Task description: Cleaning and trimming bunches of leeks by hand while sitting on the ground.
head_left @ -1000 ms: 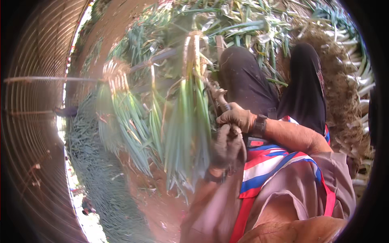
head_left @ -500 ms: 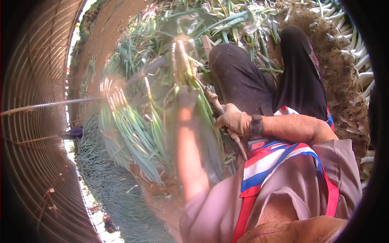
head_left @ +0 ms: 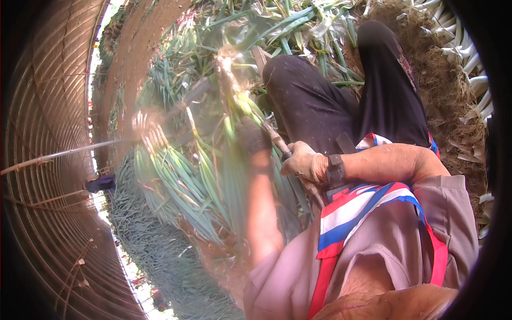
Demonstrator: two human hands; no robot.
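Observation:
My left hand (head_left: 253,136), in a dark glove, is closed around the green leaves of a few green onions (head_left: 241,101). Their pale stems and roots point away from me, blurred at the far end. In my right hand (head_left: 305,161), which wears a light glove, is a slender brown and grey rod-like tool (head_left: 276,137). Its far end lies right beside the held onions, close to my left hand; its lower part runs back toward my chest. To the left lies a bunch of green onions (head_left: 176,176), white stems away from me and leaves toward me.
Loose leaves and peelings (head_left: 298,26) lie heaped beyond my knees. On the right is a row of white-stemmed onions (head_left: 472,66) with brown roots (head_left: 445,106). A metal bar (head_left: 69,154) enters from the left, near a ribbed curved wall (head_left: 48,106). More green leaves (head_left: 160,261) spread at lower left.
My left hand has shifted slightly right and toward me, still holding the onions, whose stems now lean more to the left. The right hand keeps its grip on the tool. The whole view has turned slightly.

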